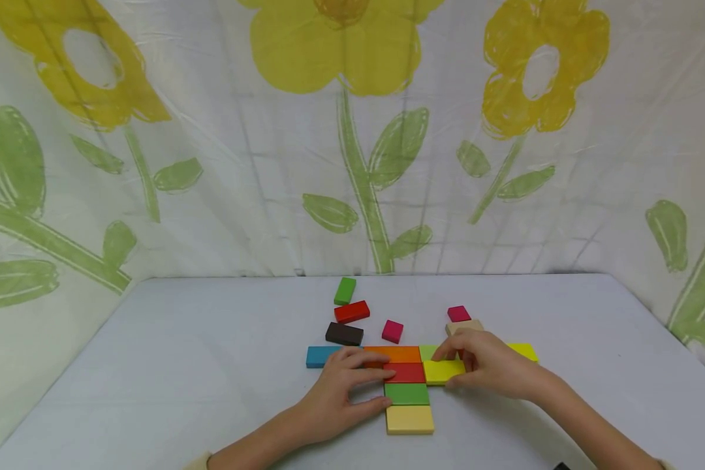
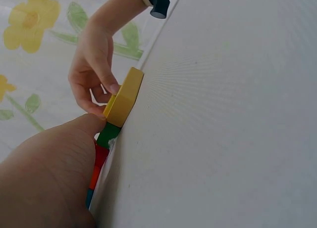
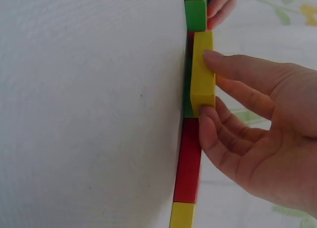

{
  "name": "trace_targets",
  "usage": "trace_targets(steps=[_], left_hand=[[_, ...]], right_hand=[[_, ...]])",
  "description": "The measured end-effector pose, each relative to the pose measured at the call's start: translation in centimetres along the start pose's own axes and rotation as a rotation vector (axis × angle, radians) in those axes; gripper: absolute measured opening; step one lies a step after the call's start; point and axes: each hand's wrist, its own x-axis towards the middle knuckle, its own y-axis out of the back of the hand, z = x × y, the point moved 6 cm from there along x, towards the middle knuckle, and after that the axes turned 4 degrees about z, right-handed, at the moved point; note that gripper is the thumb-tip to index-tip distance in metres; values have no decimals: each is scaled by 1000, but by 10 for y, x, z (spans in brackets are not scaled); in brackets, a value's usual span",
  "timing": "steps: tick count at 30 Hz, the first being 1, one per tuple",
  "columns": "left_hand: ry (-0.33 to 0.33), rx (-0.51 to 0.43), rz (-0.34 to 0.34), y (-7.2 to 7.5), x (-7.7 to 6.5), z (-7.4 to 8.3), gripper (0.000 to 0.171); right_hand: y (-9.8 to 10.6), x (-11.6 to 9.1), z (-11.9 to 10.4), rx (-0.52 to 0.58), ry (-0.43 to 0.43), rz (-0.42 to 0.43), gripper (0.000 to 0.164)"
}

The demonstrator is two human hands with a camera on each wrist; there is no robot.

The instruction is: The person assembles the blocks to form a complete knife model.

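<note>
I pinch a plain yellow block (image 1: 444, 371); left of it, a red block (image 1: 408, 373); nearer me, a green block (image 1: 407, 394) and a cream-yellow block (image 1: 410, 420). Far off, yellow flowers (image 1: 335, 59) and green leaves (image 1: 399, 147) pattern a white backdrop (image 1: 229, 215).

No text, label, brand, number or sign can be read: none on the blocks (image 1: 407, 394) between and beyond the hands (image 1: 336, 397), none on the surface (image 1: 211, 346) beneath them, none on the flowered backdrop (image 1: 282, 170) past them.

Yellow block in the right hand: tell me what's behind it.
A light green block shows behind the yellow block; in the head view, the right hand covers the green one's right end.
</note>
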Motion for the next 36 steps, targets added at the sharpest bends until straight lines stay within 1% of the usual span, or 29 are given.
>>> trace_targets(steps=[10,17,28,32,36], left_hand=[[12,-7,-7,0,0,-1,39],[6,-10,-7,0,1,0,39],[17,-8,-9,1,0,1,39],[13,-14,-9,1,0,1,39],[7,-18,-11,1,0,1,39]], right_hand=[[-3,2,-1,-27,5,-7,29],[-4,1,1,-34,1,1,28],[-3,2,0,-39,12,24,28],[-2,2,0,-36,3,27,28],[1,0,0,-9,-5,27,28]])
